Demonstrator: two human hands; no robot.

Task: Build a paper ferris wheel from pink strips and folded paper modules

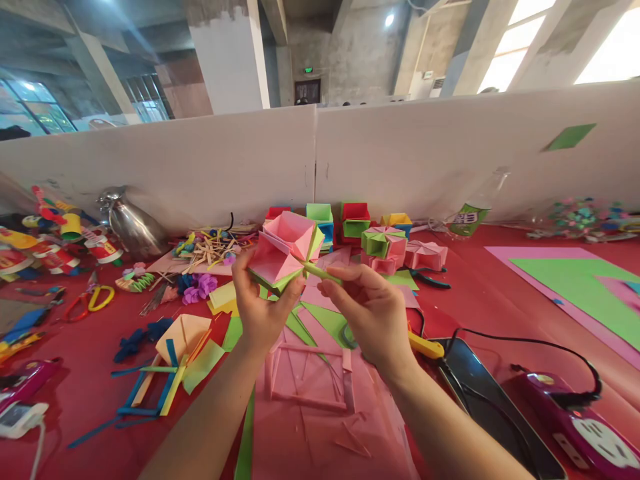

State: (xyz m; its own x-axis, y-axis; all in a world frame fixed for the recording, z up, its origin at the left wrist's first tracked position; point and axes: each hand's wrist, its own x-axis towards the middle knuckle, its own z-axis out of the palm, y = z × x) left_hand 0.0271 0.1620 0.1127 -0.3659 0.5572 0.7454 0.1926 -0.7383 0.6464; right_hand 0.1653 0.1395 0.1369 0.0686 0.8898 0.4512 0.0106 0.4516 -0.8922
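My left hand (267,310) is closed around a pink-and-green folded paper model (283,237), raised above the table with its open pockets facing up and left. Between the thumb and fingers of my right hand (373,310) is a narrow green paper strip (320,271). The strip's left end meets the model where its folds come together; whether it is joined there I cannot tell. Below my hands lies a pink paper sheet (285,433) bearing a pink paper frame (307,403) and thin scraps.
Folded paper boxes (320,215) and a pink-green paper piece (385,245) stand behind. At left are a paper chair (170,373), scissors (90,300) and a metal jug (133,223). A yellow-handled tool (425,345), dark tablet (493,400) and power strip (575,420) sit right.
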